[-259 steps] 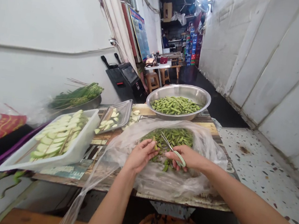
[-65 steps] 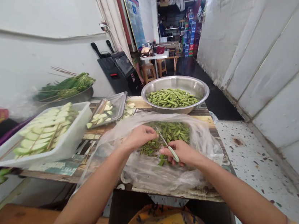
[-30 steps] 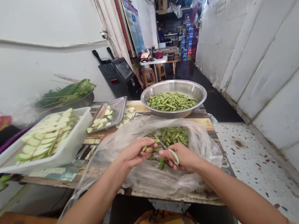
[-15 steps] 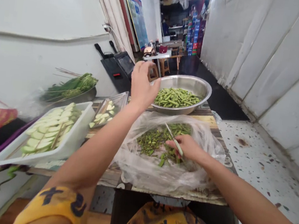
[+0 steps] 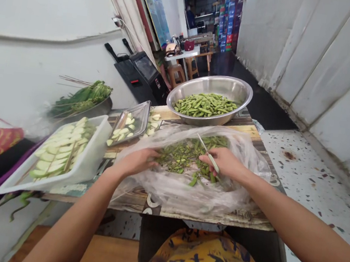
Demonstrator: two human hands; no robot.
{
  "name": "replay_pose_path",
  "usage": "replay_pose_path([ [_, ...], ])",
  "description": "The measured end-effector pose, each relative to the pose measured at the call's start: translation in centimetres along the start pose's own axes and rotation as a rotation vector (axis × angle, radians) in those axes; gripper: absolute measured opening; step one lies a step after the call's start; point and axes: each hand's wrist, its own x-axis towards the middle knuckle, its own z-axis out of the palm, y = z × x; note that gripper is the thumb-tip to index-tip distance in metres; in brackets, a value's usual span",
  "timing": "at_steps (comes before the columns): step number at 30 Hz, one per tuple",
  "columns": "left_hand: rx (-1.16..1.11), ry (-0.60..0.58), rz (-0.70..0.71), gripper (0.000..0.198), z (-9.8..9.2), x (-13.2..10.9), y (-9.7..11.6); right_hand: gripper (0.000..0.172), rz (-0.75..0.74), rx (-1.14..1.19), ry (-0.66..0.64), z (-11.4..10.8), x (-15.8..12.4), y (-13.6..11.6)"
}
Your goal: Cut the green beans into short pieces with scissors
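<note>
Right hand (image 5: 226,162) was closed around the pale green handles of the scissors (image 5: 214,164), blades looking together and pointing forward and a little left over the bag. Left hand (image 5: 141,161) was low at the left side of the bag, palm down, fingers close together and slightly bent, tips at the edge of the green bits; could not tell whether it was pinching anything.

Between and under the hands: the clear plastic bag (image 5: 186,194), spread wide and crumpled, mouth up. Inside lay the green pods (image 5: 215,142), mostly at the far right, with small trimmings (image 5: 175,154) toward the left and middle. Just beyond the bag, the metal bowl (image 5: 219,121) stood upright, holding a heap of pods (image 5: 205,104). All this sat on the wood-print surface (image 5: 253,131).

To the left, a white tub (image 5: 94,151) held pale green slices (image 5: 61,147) on skewers; behind it, a metal tray (image 5: 146,119) with cut pieces (image 5: 125,130) and sticks. Farther left: leafy greens (image 5: 86,98) in a dark bowl, purple eggplants (image 5: 8,187) along the tub's outer side. Past these stood a black machine (image 5: 142,74) against the wall.
</note>
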Motion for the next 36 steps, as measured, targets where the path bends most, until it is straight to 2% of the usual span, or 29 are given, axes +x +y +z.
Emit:
replay_pose_path([
  [3, -0.130, -0.028, 0.094, 0.027, -0.5, -1.1, 0.0, 0.035, -0.008, 0.023, 0.000, -0.1, 0.1, 0.1],
  [5, -0.287, 0.077, 0.076, 0.027, -0.7, -1.3, 0.0, 0.036, -0.003, 0.035, -0.002, 0.0, 0.2, 0.2],
  [8, -0.479, 0.323, -0.084, 0.043, -1.0, -1.0, -0.2, 0.036, -0.001, 0.038, -0.005, 0.0, 0.2, 0.3],
  [10, -0.496, 0.376, -0.128, 0.053, -1.2, -0.8, -0.2, 0.035, -0.003, 0.034, -0.011, -0.1, 0.1, 0.2],
  [12, -0.406, 0.326, -0.088, 0.051, -1.2, -0.6, -0.1, 0.035, -0.002, 0.030, -0.018, -0.2, 0.0, 0.0],
  [14, -0.223, 0.222, -0.071, 0.039, -1.0, -0.5, -0.2, 0.034, 0.001, 0.019, -0.025, -0.2, -0.1, -0.1],
  [16, -0.020, 0.133, -0.140, 0.030, -0.7, -0.4, -0.6, 0.034, -0.009, 0.001, -0.028, -0.1, -0.2, -0.1],
  [19, 0.122, 0.079, -0.263, 0.037, -0.2, -0.5, -1.7, 0.036, -0.037, -0.032, -0.027, 0.1, -0.1, 0.2],
  [22, 0.047, 0.080, -0.212, 0.045, -0.1, -0.6, -2.6, 0.037, -0.068, -0.063, -0.032, 0.2, 0.0, 0.4],
  [29, -0.066, 0.190, -0.170, 0.035, -0.2, -0.8, -2.1, 0.039, -0.092, -0.131, -0.022, 0.1, -0.1, 0.4],
  [32, -0.009, 0.218, -0.196, 0.033, 0.0, -0.3, -1.9, 0.039, -0.095, -0.118, -0.017, 0.1, 0.0, 0.5],
  [36, 0.106, 0.195, -0.252, 0.033, 0.6, 0.6, -1.8, 0.039, -0.089, -0.136, -0.015, 0.1, 0.0, 0.6],
])
